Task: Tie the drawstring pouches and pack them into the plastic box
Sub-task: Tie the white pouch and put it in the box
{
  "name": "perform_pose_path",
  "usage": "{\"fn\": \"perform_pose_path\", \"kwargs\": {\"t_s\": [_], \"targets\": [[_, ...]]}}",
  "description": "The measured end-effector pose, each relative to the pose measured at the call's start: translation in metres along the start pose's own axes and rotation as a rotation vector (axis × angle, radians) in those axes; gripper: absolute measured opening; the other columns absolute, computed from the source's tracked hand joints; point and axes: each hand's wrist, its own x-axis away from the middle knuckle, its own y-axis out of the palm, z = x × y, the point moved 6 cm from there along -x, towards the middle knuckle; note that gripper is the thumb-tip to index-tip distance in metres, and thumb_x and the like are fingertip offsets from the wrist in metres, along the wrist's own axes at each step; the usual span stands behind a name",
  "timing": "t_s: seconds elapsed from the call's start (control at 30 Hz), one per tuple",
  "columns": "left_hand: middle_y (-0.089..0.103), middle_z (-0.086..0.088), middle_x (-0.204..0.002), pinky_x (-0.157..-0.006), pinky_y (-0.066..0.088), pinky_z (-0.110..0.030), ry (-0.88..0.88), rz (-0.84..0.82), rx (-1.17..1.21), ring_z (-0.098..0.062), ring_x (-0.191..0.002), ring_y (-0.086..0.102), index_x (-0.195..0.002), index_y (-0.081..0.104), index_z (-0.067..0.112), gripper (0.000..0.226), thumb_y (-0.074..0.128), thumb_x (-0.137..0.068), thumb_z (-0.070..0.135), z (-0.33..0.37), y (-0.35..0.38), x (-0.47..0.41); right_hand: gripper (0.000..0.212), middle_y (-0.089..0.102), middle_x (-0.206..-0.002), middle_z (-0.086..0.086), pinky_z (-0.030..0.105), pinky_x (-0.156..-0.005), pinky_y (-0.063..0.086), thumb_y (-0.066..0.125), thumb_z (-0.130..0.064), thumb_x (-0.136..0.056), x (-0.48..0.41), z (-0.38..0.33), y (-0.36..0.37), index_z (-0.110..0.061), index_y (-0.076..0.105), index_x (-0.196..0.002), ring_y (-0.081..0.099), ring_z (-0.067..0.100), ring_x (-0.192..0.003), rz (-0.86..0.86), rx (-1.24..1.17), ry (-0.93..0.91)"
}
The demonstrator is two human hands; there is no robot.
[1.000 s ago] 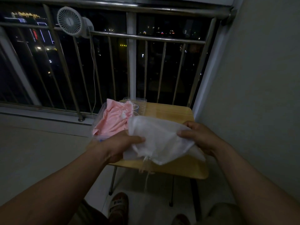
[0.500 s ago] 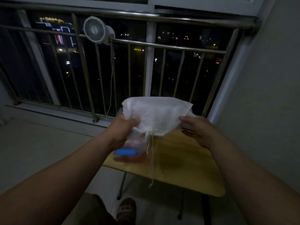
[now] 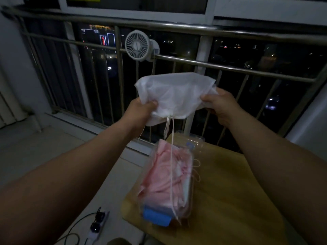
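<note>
Between left hand (image 3: 141, 110) and right hand (image 3: 220, 106): white drawstring pouch (image 3: 175, 92), pinched both sides.
Light, limp; we'd take the cords (image 3: 172, 131) dangling below.

L hand (image 3: 139, 109) & R hand (image 3: 218, 105) pinch a white sheer drawstring pouch (image 3: 174, 95) up in the air. Its cords hang over a clear plastic box (image 3: 169, 184) w/ pink pouches, on a wooden table (image 3: 230, 200).

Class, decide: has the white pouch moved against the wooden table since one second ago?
Yes. The white pouch has risen well above the wooden table; left hand and right hand hold it before the railing.
</note>
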Motion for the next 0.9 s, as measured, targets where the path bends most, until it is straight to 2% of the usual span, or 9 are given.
{"fn": "perform_pose_path", "kwargs": {"t_s": [0.07, 0.17, 0.23, 0.3, 0.43, 0.53, 0.6, 0.73, 0.9], "targets": [[0.076, -0.006, -0.114, -0.097, 0.058, -0.052, 0.017, 0.005, 0.032, -0.023, -0.106, 0.074, -0.123, 0.068, 0.017, 0.024, 0.057, -0.102, 0.011, 0.0, 0.002, -0.016, 0.031, 0.075, -0.107, 0.003, 0.026, -0.074, 0.057, 0.07, -0.003, -0.091, -0.016, -0.003, 0.002, -0.016, 0.071, -0.119, 0.072, 0.021, -0.098, -0.001, 0.004, -0.008], [0.077, -0.005, -0.111, -0.097, 0.058, -0.048, 0.082, 0.012, -0.028, -0.02, -0.106, 0.074, -0.117, 0.07, 0.019, 0.02, 0.057, -0.102, 0.013, -0.004, 0.006, -0.028, 0.036, 0.074, -0.115, 0.006, 0.03, -0.082, 0.058, 0.071, -0.006, -0.091, -0.03, 0.006, -0.001, -0.013, 0.068, -0.127, 0.071, 0.021, -0.103, 0.007, 0.012, -0.034], [0.076, -0.004, -0.106, -0.089, 0.06, -0.04, 0.184, 0.04, -0.233, -0.016, -0.102, 0.073, -0.113, 0.072, 0.015, 0.02, 0.055, -0.104, 0.017, -0.015, 0.006, -0.022, 0.037, 0.074, -0.115, 0.004, 0.032, -0.087, 0.059, 0.073, -0.008, -0.09, -0.03, 0.028, -0.003, -0.015, 0.068, -0.126, 0.071, 0.019, -0.104, 0.0, 0.016, -0.016], [0.076, -0.006, -0.101, -0.08, 0.059, -0.042, 0.315, 0.066, -0.501, -0.018, -0.097, 0.073, -0.107, 0.074, 0.009, 0.025, 0.052, -0.104, 0.02, -0.042, 0.002, -0.002, 0.035, 0.074, -0.113, 0.002, 0.024, -0.076, 0.058, 0.073, -0.007, -0.091, -0.021, 0.065, 0.0, -0.015, 0.067, -0.124, 0.07, 0.012, -0.096, -0.041, 0.064, 0.068], [0.061, 0.005, -0.143, -0.11, 0.049, -0.036, 0.405, -0.339, -0.985, -0.007, -0.129, 0.056, -0.142, 0.058, 0.034, 0.048, 0.061, -0.095, 0.03, -0.117, 0.009, 0.065, 0.034, 0.067, -0.125, 0.008, 0.027, -0.069, 0.046, 0.066, -0.011, -0.096, 0.007, 0.148, 0.001, -0.017, 0.062, -0.13, 0.062, 0.017, -0.099, -0.116, 0.367, 0.277], [0.047, -0.001, -0.157, -0.112, 0.046, -0.042, 0.603, -0.546, -1.32, -0.021, -0.141, 0.048, -0.149, 0.044, 0.043, 0.059, 0.055, -0.091, 0.05, -0.148, 0.019, 0.103, 0.028, 0.065, -0.126, 0.002, 0.026, -0.071, 0.051, 0.065, -0.016, -0.098, 0.028, 0.163, -0.001, -0.025, 0.062, -0.124, 0.062, 0.015, -0.094, -0.104, 0.378, 0.317], [0.045, -0.002, -0.159, -0.112, 0.046, -0.049, 0.598, -0.576, -1.474, -0.026, -0.143, 0.047, -0.148, 0.046, 0.043, 0.063, 0.063, -0.088, 0.055, -0.151, 0.027, 0.107, 0.021, 0.065, -0.128, 0.003, 0.028, -0.073, 0.052, 0.057, -0.019, -0.102, 0.044, 0.154, 0.006, -0.031, 0.063, -0.118, 0.062, 0.014, -0.095, -0.116, 0.444, 0.221], [0.023, -0.008, -0.168, -0.127, 0.017, -0.049, 0.405, -0.723, -1.66, -0.03, -0.155, 0.021, -0.155, 0.037, 0.035, 0.07, 0.064, -0.093, 0.052, -0.147, 0.048, 0.111, 0.047, 0.041, -0.148, 0.003, 0.038, -0.097, 0.052, 0.049, -0.032, -0.104, 0.073, 0.138, 0.028, -0.033, 0.04, -0.15, 0.053, 0.023, -0.124, -0.057, 0.812, -0.126], [0.043, -0.011, -0.155, -0.119, 0.031, -0.048, 0.341, -0.778, -1.704, -0.031, -0.14, 0.042, -0.15, 0.046, 0.026, 0.053, 0.053, -0.1, 0.044, -0.142, 0.051, 0.127, 0.052, 0.046, -0.154, 0.007, 0.039, -0.115, 0.037, 0.044, -0.041, -0.105, 0.092, 0.157, 0.072, -0.023, 0.043, -0.153, 0.043, 0.029, -0.138, -0.385, 1.136, -0.224]]}}
